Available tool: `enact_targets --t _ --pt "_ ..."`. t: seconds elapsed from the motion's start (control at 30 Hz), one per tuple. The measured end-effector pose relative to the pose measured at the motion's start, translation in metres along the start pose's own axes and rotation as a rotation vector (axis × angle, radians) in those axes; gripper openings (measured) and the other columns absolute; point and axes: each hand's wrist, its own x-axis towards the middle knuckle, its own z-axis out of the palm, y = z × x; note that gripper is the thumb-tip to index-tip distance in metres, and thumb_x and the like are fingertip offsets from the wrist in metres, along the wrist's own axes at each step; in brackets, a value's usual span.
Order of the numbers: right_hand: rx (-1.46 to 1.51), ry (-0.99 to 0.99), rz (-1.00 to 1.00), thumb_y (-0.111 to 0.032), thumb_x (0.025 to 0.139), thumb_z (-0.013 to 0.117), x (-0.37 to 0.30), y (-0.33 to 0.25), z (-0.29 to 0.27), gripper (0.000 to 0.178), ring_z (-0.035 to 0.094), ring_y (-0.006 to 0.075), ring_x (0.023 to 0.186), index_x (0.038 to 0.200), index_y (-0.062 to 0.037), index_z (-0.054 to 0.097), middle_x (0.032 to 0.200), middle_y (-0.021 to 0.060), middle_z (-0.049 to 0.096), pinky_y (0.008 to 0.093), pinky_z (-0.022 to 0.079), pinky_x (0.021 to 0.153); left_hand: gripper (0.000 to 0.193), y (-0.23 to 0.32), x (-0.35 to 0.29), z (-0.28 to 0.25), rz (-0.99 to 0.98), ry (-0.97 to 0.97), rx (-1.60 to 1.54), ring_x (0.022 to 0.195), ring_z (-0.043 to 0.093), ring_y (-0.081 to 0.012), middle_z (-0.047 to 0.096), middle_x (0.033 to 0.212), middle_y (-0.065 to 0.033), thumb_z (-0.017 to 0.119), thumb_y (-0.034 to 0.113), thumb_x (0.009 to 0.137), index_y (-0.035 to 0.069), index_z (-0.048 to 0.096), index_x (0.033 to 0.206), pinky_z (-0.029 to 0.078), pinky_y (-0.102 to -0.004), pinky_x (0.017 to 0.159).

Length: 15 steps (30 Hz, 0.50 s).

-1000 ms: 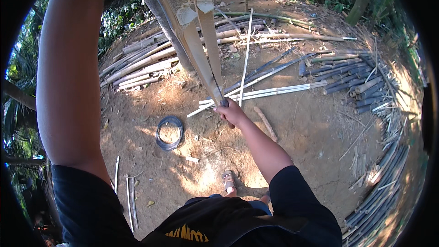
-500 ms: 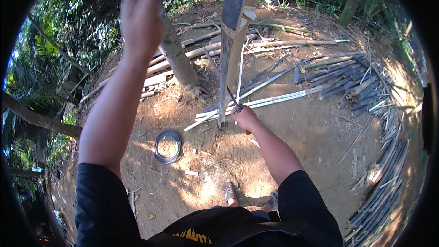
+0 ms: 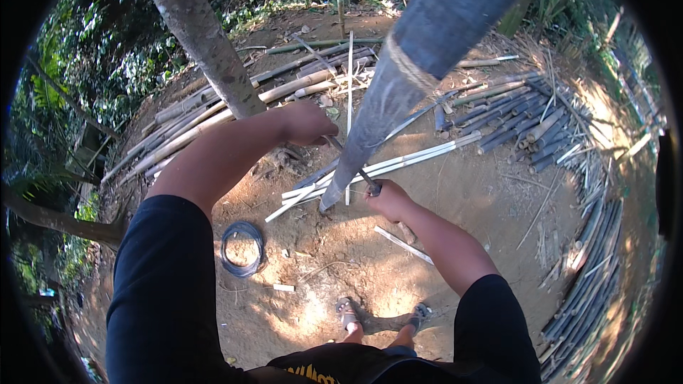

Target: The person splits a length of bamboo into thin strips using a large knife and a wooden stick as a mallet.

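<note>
A thick dark bamboo pole (image 3: 405, 78) slants from the upper right down to the ground in front of me, with a pale ring round it at a joint. My right hand (image 3: 390, 201) is closed round the handle of a long knife (image 3: 367, 178); the wooden handle end shows below the fist. The thin dark blade crosses the pole near its lower part, and the pole hides its middle. My left hand (image 3: 309, 122) is closed at the blade's other end, on the left side of the pole.
Pale split bamboo strips (image 3: 413, 158) lie behind the pole's foot. A coil of dark wire or tubing (image 3: 242, 249) lies on the dirt at left. Cut bamboo (image 3: 509, 117) is piled at right, with long strips (image 3: 590, 277) nearer. A tree trunk (image 3: 203, 43) rises at far left.
My left hand has come down from high up to the knife's far end. The pole's top has swung right and toward me. The right hand keeps its hold on the knife.
</note>
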Motion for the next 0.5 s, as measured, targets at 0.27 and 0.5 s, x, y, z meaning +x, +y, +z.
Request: enact_targets --t 0.27,0.5 --pt "-0.090 0.058 0.013 -0.025 0.084 0.068 0.022 0.016 -0.008 0.023 0.067 0.0236 0.079 0.097 -0.0056 0.068 0.086 0.0120 0.071 0.0358 0.052 0.075 0.021 -0.034 0.031 0.040 0.370 0.593 0.218 0.088 0.071 -0.0328 0.072 0.085 -0.0083 0.064 0.034 0.092 0.017 0.072 0.099 0.055 -0.0478 0.076" --pt "-0.221 0.196 -0.019 -0.021 0.088 0.066 0.022 0.020 -0.022 0.021 0.068 0.0251 0.079 0.097 -0.0018 0.068 0.086 0.0142 0.071 0.0367 0.052 0.076 0.018 -0.005 0.017 0.031 0.023 0.300 0.137 0.089 0.073 -0.0307 0.074 0.089 -0.0072 0.061 0.030 0.093 0.016 0.071 0.095 0.058 -0.0448 0.075"
